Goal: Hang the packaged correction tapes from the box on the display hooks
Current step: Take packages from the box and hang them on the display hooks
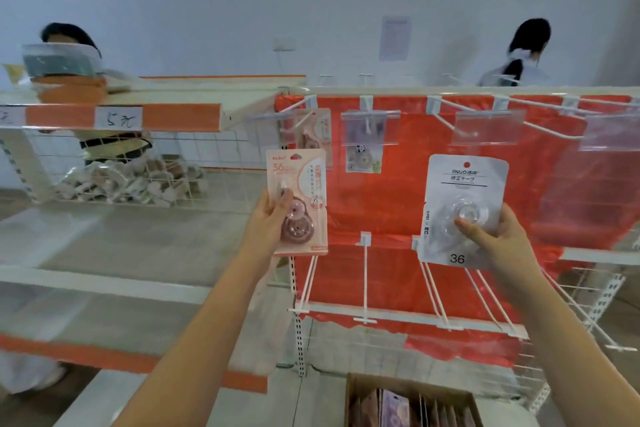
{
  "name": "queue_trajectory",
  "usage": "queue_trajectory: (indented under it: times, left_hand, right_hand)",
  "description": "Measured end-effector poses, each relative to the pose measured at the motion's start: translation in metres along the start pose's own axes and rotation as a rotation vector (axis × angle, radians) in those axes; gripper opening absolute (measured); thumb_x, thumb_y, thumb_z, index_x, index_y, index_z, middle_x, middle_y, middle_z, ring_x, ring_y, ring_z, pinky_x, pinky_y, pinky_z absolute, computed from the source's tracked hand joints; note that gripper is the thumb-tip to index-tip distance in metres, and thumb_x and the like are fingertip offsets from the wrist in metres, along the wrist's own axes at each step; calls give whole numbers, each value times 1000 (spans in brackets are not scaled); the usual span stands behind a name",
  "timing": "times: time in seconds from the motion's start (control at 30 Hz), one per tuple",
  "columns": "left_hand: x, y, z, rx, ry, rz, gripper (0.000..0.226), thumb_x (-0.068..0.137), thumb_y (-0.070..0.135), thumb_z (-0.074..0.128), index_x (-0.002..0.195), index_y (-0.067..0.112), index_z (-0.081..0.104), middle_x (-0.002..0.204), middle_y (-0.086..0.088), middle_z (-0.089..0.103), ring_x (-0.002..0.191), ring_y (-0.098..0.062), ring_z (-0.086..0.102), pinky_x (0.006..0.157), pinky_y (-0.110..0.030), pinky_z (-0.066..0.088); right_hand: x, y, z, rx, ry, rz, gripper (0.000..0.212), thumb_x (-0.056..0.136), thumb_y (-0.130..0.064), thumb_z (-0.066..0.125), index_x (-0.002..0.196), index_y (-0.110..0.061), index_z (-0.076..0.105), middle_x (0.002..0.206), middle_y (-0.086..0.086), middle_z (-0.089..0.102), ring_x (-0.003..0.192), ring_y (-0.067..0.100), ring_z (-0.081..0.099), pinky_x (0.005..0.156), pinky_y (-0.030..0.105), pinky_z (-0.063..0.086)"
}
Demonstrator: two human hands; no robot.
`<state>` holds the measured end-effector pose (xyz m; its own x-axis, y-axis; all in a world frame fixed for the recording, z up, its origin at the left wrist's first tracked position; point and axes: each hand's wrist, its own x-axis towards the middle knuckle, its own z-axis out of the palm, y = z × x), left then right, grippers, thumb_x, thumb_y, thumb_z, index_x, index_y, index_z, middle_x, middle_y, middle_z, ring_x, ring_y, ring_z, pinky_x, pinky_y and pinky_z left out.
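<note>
We hold one packaged correction tape in each hand, both raised in front of the red backing panel of the display rack. Our left hand grips the pink pack by its left edge, thumb across the blister, just below the leftmost top hook, which already carries a similar pack. Our right hand pinches the white pack low on its right side, below the clear-tagged hook. To hang well, we should lift each pack until its top hole meets the hook tip, keep the card square to the wire, then slide it back. The cardboard box with more packs sits at the bottom, below the rack.
</note>
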<state>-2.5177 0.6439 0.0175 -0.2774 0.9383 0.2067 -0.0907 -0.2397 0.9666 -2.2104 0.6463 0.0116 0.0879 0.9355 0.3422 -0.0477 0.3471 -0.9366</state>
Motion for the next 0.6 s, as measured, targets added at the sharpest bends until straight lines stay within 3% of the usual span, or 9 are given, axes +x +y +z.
queue_trajectory:
  times: [0.07, 0.13, 0.33, 0.47, 0.6]
  left_hand:
    - [10, 2, -3, -13, -7, 30, 12, 93, 32, 54, 106, 30, 56, 109, -2, 69, 97, -21, 68, 84, -40, 56]
    - [18, 5, -6, -23, -14, 57, 10, 95, 28, 51, 104, 31, 56, 104, 2, 70, 92, -15, 69, 81, -33, 58]
    - [43, 6, -14, 37, -38, 103, 12, 96, 28, 51, 104, 35, 57, 105, 8, 69, 101, -12, 66, 89, -34, 54]
    - [46, 4, -19, 17, -53, 138, 14, 95, 23, 51, 102, 33, 57, 90, 15, 70, 84, -1, 69, 69, -19, 55]
    - [47, 4, -25, -27, -85, 163, 17, 95, 19, 50, 105, 32, 55, 87, 17, 72, 83, -2, 69, 63, -17, 54]
  right_hand:
    - [7, -2, 2, 0, 17, -29, 44, 72, -20, 72, 113, -26, 54, 104, -6, 67, 86, 7, 68, 63, 16, 53]
    - [15, -1, 3, -14, 38, -54, 43, 69, -22, 70, 109, -26, 54, 101, -8, 66, 77, -1, 68, 57, 11, 51]
    - [31, 3, 10, -68, 108, -76, 37, 85, -3, 63, 114, -21, 49, 94, -8, 62, 67, -7, 65, 49, 11, 49]
    - [35, 2, 12, -169, 110, -117, 35, 83, -3, 66, 96, -33, 52, 91, -10, 62, 68, -9, 64, 55, 7, 49]
    - [33, 1, 14, -205, 107, -151, 35, 79, -11, 70, 94, -37, 53, 90, -10, 65, 70, -8, 65, 56, 9, 52]
